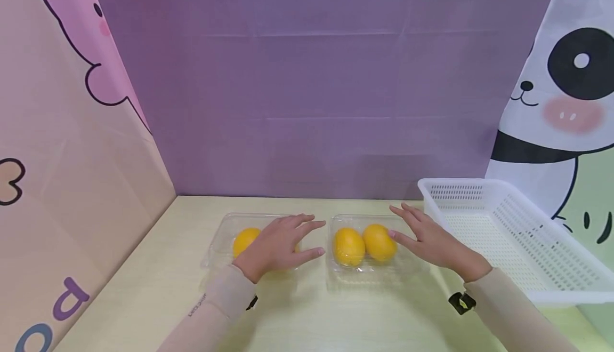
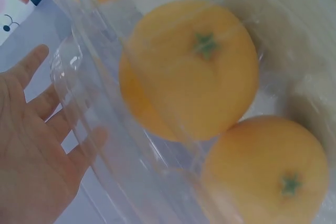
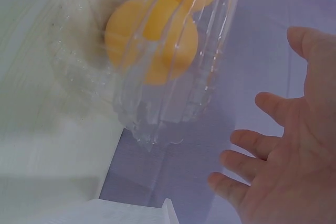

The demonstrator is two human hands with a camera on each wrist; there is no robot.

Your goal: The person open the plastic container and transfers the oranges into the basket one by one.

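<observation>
Left hand [image 1: 283, 242] empty, fingers spread, over a clear plastic box [image 1: 218, 241] of round yellow-orange fruit [image 1: 245, 241], right hand [image 1: 427, 239] likewise over a second, matching clear box [image 1: 355, 276], both on a pale bench [image 1: 307, 317], white perforated basket [image 1: 571, 296] at right

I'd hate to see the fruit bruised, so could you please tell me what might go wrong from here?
The right box has spare room beside its two oranges, so they may roll if it tips. The left box looks like thin, clear plastic and could buckle if squeezed. The right sleeve overlaps the basket in the head view, so a sideways swing might bump it.
</observation>
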